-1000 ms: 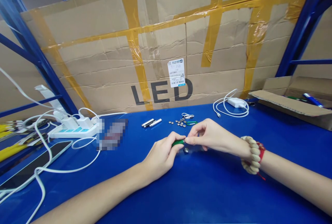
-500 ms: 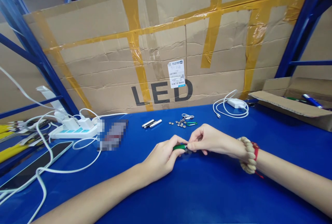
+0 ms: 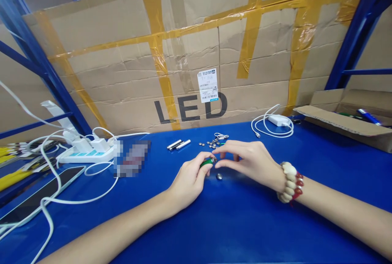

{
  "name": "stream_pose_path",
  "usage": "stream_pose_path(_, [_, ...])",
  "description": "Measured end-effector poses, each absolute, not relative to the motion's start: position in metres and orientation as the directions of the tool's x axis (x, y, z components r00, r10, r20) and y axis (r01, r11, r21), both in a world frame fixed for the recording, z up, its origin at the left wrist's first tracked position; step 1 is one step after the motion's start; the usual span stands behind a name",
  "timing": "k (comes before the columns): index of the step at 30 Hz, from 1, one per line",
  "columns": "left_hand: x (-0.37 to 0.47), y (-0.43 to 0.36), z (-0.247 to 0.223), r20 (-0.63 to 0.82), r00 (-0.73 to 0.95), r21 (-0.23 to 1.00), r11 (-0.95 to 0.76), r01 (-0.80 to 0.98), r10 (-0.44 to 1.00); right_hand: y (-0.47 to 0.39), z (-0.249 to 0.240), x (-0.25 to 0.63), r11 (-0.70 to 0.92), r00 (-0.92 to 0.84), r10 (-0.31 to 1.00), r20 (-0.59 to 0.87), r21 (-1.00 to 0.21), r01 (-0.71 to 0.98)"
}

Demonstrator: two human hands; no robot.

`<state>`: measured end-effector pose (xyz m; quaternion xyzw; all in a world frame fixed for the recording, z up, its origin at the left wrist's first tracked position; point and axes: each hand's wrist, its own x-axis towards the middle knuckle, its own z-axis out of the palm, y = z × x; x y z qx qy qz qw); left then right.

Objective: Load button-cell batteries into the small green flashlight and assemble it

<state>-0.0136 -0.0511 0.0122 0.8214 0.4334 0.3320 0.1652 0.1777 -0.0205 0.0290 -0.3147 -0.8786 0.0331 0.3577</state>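
My left hand point(image 3: 189, 178) is closed around a small green flashlight tube point(image 3: 207, 162), whose end sticks out past the fingertips toward the right. My right hand point(image 3: 245, 158) has its thumb and forefinger apart around that end; no object shows in its fingers. Just below the fingertips, a small round silver piece point(image 3: 219, 177) lies on the blue table point(image 3: 245, 223). Behind the hands several button cells point(image 3: 211, 145) are scattered. A white-corded clip point(image 3: 221, 136) lies beyond them, and a green carabiner is mostly hidden by my right hand.
Several slim metal tubes point(image 3: 179, 145) lie left of the cells. A white charger with cable point(image 3: 278, 121) and an open cardboard box point(image 3: 346, 121) are at back right. On the left are a power strip point(image 3: 88, 156), loose cables and a phone point(image 3: 43, 194).
The green tube has tilted and moved slightly up and left in my left hand. My right fingers have spread, and the silver piece on the table now shows clearly.
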Motion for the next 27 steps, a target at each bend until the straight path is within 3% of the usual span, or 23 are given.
stream_pose_path(3, [-0.0135, -0.0506, 0.0116, 0.408, 0.404, 0.557, -0.574, 0.600, 0.819, -0.0202, 0.0302, 0.1816, 0.868, -0.629, 0.430, 0.647, -0.107, 0.484])
stream_pose_path(11, [-0.0132, -0.0531, 0.0130, 0.389, 0.446, 0.574, -0.591, 0.567, 0.806, -0.0200, 0.0340, 0.1839, 0.897, -0.681, 0.312, 0.662, 0.031, 0.441])
stream_pose_path(27, [-0.0155, -0.0536, 0.0129, 0.361, 0.525, 0.559, -0.630, 0.540, 0.771, -0.0205, 0.0321, 0.1807, 0.928, -0.746, 0.348, 0.568, -0.097, 0.360])
